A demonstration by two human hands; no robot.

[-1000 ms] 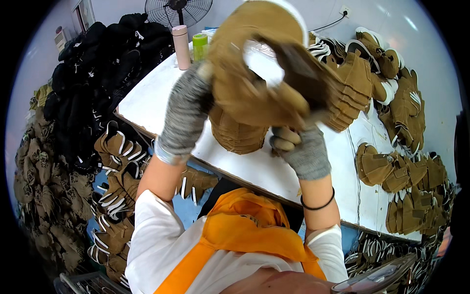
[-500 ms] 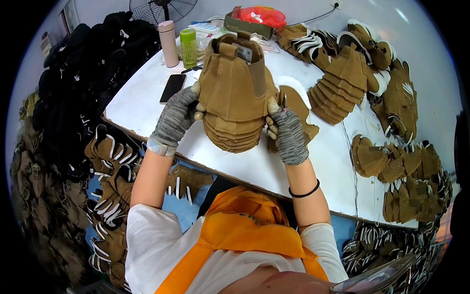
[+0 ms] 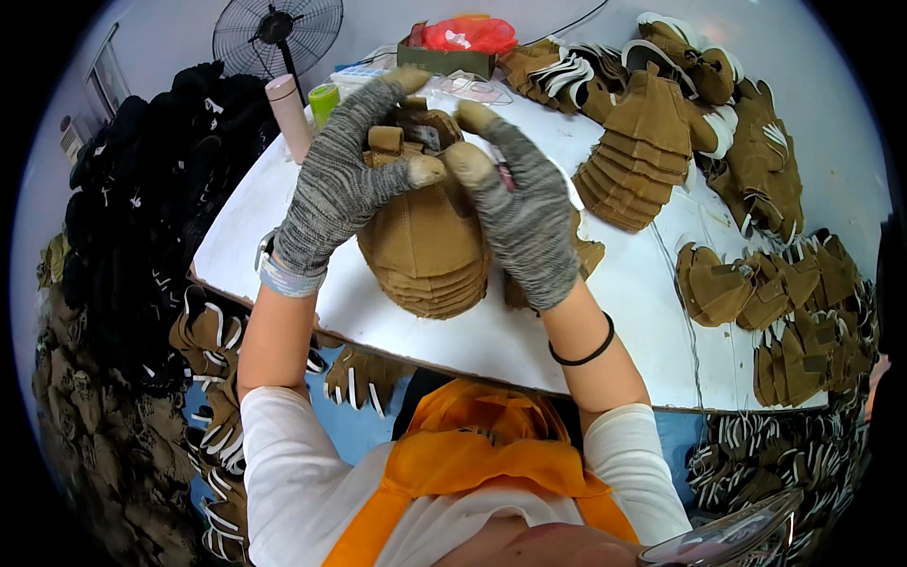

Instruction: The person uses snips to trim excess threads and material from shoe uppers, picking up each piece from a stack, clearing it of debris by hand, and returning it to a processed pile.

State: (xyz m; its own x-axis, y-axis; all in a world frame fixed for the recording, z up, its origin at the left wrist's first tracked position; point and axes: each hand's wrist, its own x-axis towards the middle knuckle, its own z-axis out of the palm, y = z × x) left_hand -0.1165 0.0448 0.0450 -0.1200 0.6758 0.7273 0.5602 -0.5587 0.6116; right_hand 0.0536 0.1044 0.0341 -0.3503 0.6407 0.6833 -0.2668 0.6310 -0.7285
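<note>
A nested stack of brown boot uppers point(image 3: 425, 236) stands on the white table in front of me, its pull loops and side gusset at the top. My left hand point(image 3: 345, 180), in a grey knit glove with pale fingertips, lies along the left of the stack with its fingers stretched and thumb apart. On the other side is my right hand point(image 3: 524, 203), gloved alike, fingers and thumb spread near the top rim. Whether either palm touches the stack cannot be made out. Partly hidden behind my right hand lies another brown upper point(image 3: 583, 250) with a white edge.
More brown stacks point(image 3: 633, 156) fill the table's right side. A pink bottle point(image 3: 288, 118), a green bottle point(image 3: 323, 102) and a box with a red bag point(image 3: 458, 52) stand at the back, near a fan point(image 3: 277, 28). Dark piles point(image 3: 189, 208) rise on the left.
Both hands have let go of the stack's sides and moved up beside its top, fingers now spread. The stack has come down slightly nearer to me. The view has shifted a little.
</note>
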